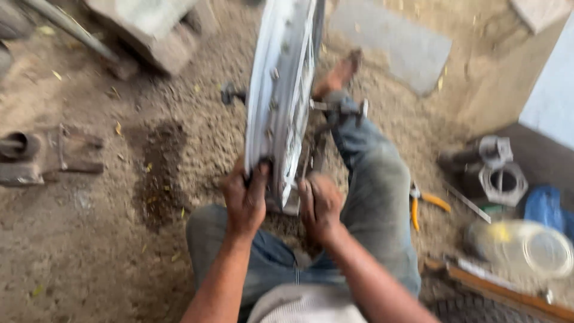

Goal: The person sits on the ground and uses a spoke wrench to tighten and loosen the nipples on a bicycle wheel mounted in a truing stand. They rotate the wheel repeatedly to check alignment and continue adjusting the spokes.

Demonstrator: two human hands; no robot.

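Observation:
A shiny metal bicycle wheel rim (pixel 281 90) stands upright on the dirt floor between my legs, its spokes and axle (pixel 335 107) showing at the middle. My left hand (pixel 245 197) grips the near edge of the rim, fingers curled around it. On the rim's right side, low down by the spokes, my right hand (pixel 320 206) is closed; what it holds is blurred. My right leg in jeans (pixel 376 197) stretches forward beside the wheel, with the bare foot (pixel 338 75) by the axle.
Yellow-handled pliers (pixel 427 203) lie on the ground right of my leg. Metal parts (pixel 499 173), a clear plastic container (pixel 526 248) and a blue object (pixel 544 206) sit at the right. A heavy metal piece (pixel 42 155) lies at left, a stone block (pixel 152 30) behind.

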